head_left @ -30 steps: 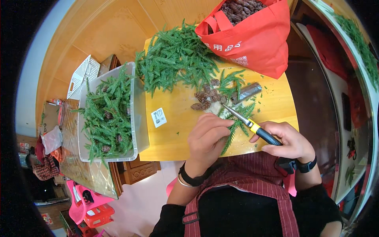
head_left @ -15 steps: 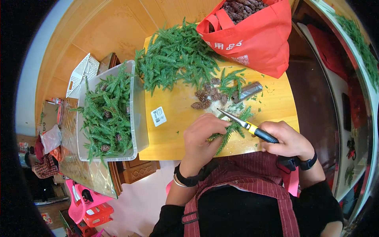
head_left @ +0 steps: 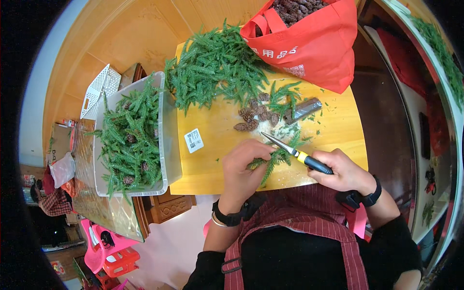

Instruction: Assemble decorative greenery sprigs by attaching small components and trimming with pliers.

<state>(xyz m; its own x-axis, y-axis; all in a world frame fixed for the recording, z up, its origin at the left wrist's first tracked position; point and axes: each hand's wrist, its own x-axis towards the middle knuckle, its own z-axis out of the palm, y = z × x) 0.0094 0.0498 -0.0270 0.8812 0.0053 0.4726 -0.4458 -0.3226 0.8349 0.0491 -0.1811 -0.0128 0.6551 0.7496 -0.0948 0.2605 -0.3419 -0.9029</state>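
Note:
My right hand (head_left: 342, 169) is closed around the black and yellow handles of long-nose pliers (head_left: 300, 156). Their metal tips point up and left, over the near side of a small pinecone pile (head_left: 252, 118). My left hand (head_left: 241, 166) pinches a green artificial pine sprig (head_left: 279, 158) just below the pliers; its fingertips partly hide the stem. Whether the jaws touch the sprig I cannot tell. Beyond the pinecones lie another loose sprig (head_left: 284, 95) and a grey-brown cylindrical bundle (head_left: 304, 110).
A heap of green sprigs (head_left: 215, 70) covers the back of the yellow table (head_left: 208, 169). Behind it on the right stands a red bag (head_left: 314, 53) full of pinecones. At the left is a clear bin (head_left: 170, 145) holding sprigs with pinecones. A white label (head_left: 194, 140) lies nearby.
Both hands have shifted slightly left, carrying the pliers and the sprig with them. My grips look the same, and the things on the table stay in place.

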